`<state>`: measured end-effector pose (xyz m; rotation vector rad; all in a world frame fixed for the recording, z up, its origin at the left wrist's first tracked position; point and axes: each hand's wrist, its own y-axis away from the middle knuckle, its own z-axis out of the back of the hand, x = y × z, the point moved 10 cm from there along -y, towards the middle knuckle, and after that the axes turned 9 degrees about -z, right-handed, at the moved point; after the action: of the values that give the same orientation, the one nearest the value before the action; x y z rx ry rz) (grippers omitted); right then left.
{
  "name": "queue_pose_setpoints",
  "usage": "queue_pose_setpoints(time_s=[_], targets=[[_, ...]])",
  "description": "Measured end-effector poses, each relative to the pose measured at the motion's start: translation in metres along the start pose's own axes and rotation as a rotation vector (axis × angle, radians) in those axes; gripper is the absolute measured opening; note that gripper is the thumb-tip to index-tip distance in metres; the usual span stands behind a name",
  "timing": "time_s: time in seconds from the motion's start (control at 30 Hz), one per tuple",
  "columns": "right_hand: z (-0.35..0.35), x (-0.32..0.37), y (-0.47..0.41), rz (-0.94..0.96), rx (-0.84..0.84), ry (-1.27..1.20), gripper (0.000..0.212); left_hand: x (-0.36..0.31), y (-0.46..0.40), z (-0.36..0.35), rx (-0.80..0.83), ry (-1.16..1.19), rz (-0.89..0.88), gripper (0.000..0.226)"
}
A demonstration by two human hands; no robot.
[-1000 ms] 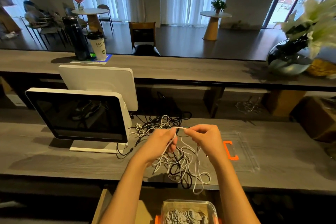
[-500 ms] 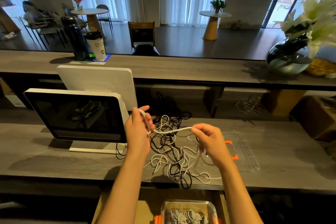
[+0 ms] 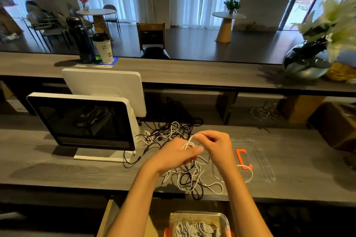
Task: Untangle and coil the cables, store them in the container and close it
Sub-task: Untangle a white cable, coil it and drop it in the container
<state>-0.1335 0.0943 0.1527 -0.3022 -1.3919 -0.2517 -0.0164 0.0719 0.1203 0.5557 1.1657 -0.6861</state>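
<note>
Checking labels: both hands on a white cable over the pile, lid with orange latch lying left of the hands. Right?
Not quite. The head view shows the lid lying right of the hands, not left. Left hand and right hand do hold the white cable over the pile.

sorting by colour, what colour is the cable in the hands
White cable, held by both hands, clearest in the head view.

A pile of cables lies on the desk, just right of the monitor. Both hands meet over the pile, the left hand beside the right hand. A lid lies flat on the desk to their right. Below the desk's near edge sits a container with coiled cables in it. Behind, on the raised counter, a cup stands left and a vase right.
</note>
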Motion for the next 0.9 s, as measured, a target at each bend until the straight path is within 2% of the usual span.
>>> queue_pose_setpoints(time_s=[0.1, 0.17, 0.23, 0.37, 0.4, 0.53, 0.6, 0.67, 0.77, 0.83, 0.9], targets=[[-0.001, -0.011, -0.004, -0.05, 0.023, 0.001, 0.015, 0.001, 0.003, 0.003, -0.005, 0.053, 0.008, 0.049], [0.0, -0.02, -0.005, -0.105, 0.037, 0.003, 0.025, -0.001, 0.006, 0.013, -0.079, 0.106, -0.006, 0.052], [0.004, -0.029, -0.005, -0.157, 0.049, 0.024, 0.026, -0.001, 0.01, 0.036, -0.243, 0.15, -0.026, 0.054], [0.01, -0.039, -0.003, -0.184, 0.12, -0.035, 0.023, 0.015, 0.026, 0.091, -0.708, 0.276, -0.004, 0.048], [0.009, -0.04, -0.002, -0.186, 0.145, -0.049, 0.02, 0.019, 0.027, 0.094, -0.766, 0.401, -0.021, 0.045], [0.0, -0.043, -0.001, -0.178, 0.19, 0.036, 0.011, 0.019, 0.023, 0.085, -0.813, 1.209, -0.187, 0.045], [0.001, -0.043, 0.0, -0.174, 0.183, 0.056, 0.011, 0.019, 0.028, 0.093, -0.882, 1.349, -0.216, 0.044], [0.004, -0.04, 0.0, -0.154, 0.17, 0.071, 0.011, 0.025, 0.033, 0.1, -0.951, 1.167, -0.166, 0.044], [0.001, -0.028, 0.001, -0.074, 0.177, 0.133, 0.013, 0.021, 0.044, 0.109, -1.024, 0.5, -0.058, 0.041], [-0.007, -0.017, 0.003, -0.012, 0.215, 0.184, 0.013, 0.009, 0.039, 0.106, -0.951, 0.105, -0.027, 0.039], [-0.011, -0.004, 0.002, 0.041, 0.214, 0.188, 0.012, 0.002, 0.026, 0.097, -0.796, -0.15, 0.028, 0.04]])
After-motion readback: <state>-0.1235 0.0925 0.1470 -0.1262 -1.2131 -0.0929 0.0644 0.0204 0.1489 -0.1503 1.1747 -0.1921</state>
